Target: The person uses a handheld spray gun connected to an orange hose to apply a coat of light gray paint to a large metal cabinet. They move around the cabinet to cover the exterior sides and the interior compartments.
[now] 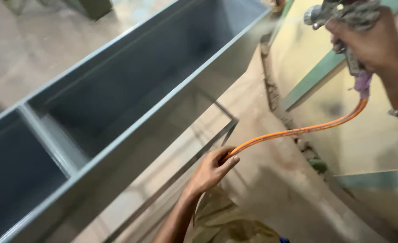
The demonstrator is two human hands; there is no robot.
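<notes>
My right hand [369, 39] grips a paint-spattered spray gun [338, 13] at the top right, its nozzle pointing left toward a long grey metal box [131, 81]. An orange air hose [298, 130] runs down from the gun's handle to my left hand [211, 170], which is closed around it low in the middle. The box is open at the top, painted grey, with a cross divider [50, 139] near its left end. A thin bracelet sits on my right wrist.
A thin grey metal frame [221, 123] stands beside the box, close to my left hand. The floor is dusty brown concrete with a rough broken edge [275, 99]. Pale yellow and green panels [316, 76] lie at the right.
</notes>
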